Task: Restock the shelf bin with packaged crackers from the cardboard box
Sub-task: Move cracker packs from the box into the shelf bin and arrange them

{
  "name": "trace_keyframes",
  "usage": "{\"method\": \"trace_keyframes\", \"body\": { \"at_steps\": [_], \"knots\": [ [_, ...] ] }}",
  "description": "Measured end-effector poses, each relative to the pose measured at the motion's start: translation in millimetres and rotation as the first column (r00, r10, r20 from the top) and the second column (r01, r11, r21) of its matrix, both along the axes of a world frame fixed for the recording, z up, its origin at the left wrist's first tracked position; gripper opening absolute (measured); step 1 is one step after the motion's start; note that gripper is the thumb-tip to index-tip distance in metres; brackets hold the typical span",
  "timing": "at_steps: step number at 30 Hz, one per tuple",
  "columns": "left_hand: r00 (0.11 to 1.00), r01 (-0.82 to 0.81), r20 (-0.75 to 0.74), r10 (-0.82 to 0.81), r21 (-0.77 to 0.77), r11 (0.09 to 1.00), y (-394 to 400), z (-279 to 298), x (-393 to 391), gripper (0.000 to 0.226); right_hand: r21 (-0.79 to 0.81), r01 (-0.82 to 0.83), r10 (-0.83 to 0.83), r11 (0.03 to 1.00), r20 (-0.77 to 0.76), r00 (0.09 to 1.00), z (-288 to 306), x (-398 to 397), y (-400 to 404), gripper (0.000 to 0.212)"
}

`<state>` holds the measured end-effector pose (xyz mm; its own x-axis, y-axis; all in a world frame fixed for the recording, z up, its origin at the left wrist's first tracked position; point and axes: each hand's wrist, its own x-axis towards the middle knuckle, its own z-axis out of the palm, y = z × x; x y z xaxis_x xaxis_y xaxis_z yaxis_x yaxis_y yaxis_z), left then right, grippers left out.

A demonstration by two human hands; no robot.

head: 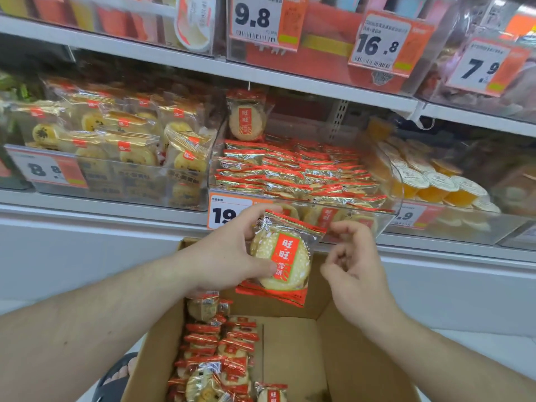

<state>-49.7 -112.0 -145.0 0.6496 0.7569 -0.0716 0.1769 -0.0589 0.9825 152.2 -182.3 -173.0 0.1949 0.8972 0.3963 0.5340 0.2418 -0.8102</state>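
Note:
My left hand (232, 253) grips a packaged cracker (285, 258), a round pale rice cracker in a clear wrapper with a red label, held upright just below the clear shelf bin (388, 219). The bin holds several rows of the same red-and-gold packs (295, 169), with one pack standing upright at the back (246, 117). My right hand (352, 258) hovers just right of the held pack with its fingers loosely curled and holds nothing. Below my hands the open cardboard box (293, 349) has more cracker packs (220, 349) stacked along its left side.
A bin of yellow pastries (116, 140) stands left of the cracker bin, and a bin of orange jelly cups (435, 181) to its right. Price tags (226, 213) hang on the bin fronts. An upper shelf (261, 74) overhangs the bins. A sandalled foot (116, 375) is left of the box.

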Motion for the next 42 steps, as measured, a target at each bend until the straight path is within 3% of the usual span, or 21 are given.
{"method": "trace_keyframes", "body": {
  "at_steps": [2,4,6,9,13,16,19,22,25,27,33,42],
  "knots": [
    [1.0,0.016,0.005,-0.016,0.028,0.999,-1.5,2.8,0.0,0.082,-0.164,-0.103,0.052,0.981,-0.288,0.956,7.4,-2.3,1.3,0.055],
    [0.999,0.039,0.013,-0.039,0.057,0.998,-5.5,8.6,2.3,0.089,-0.249,-0.277,0.147,0.928,-0.437,0.888,8.9,-2.9,2.5,0.07],
    [0.999,0.049,-0.024,-0.047,0.098,0.994,-8.6,12.9,4.1,0.095,-0.295,-0.37,0.194,0.881,-0.489,0.851,7.5,-5.8,3.1,0.075],
    [0.996,0.057,-0.073,-0.048,0.134,0.989,-6.5,13.6,3.1,0.099,-0.305,-0.386,0.179,0.871,-0.535,0.826,8.6,-7.2,5.5,0.063],
    [0.999,0.023,-0.043,-0.018,0.118,0.993,4.0,15.8,-2.6,0.1,-0.296,-0.47,0.207,0.832,-0.62,0.757,21.7,-8.3,11.2,0.075],
    [0.993,-0.083,-0.056,0.1,0.252,0.964,9.6,18.7,-5.7,0.094,-0.294,-0.435,0.196,0.851,-0.591,0.782,45.7,-14.6,26.2,0.05],
    [0.943,-0.332,0.126,0.307,0.391,0.859,18.3,23.8,-8.9,0.063,-0.239,-0.312,0.147,0.919,-0.527,0.837,71.7,-14.4,56.2,0.029],
    [0.842,-0.518,0.162,0.515,0.513,0.684,33.1,19.8,-13.6,0.048,-0.103,-0.099,0.069,0.99,-0.263,0.962,94.2,-14.4,93.0,0.029],
    [0.767,-0.473,0.018,0.641,0.69,0.548,45.1,10.2,-14.3,0.052,0.015,0.034,-0.035,0.999,0.069,0.997,106.8,-13.1,137.4,0.036],
    [0.774,-0.429,-0.035,0.632,0.705,0.565,49.4,4.3,-10.8,0.06,0.025,0.05,-0.054,0.998,0.167,0.984,107.9,-15.3,166.1,0.044],
    [0.776,-0.439,-0.04,0.63,0.683,0.584,57.5,-6.3,-4.1,0.083,0.019,0.043,-0.046,0.999,0.266,0.963,95.6,-32.3,211.7,0.048],
    [0.777,-0.451,-0.035,0.629,0.666,0.594,61.2,-9.7,-6.4,0.079,-0.045,0.152,-0.135,0.987,0.268,0.954,93.3,-40.2,252.9,0.063]
  ]
}}
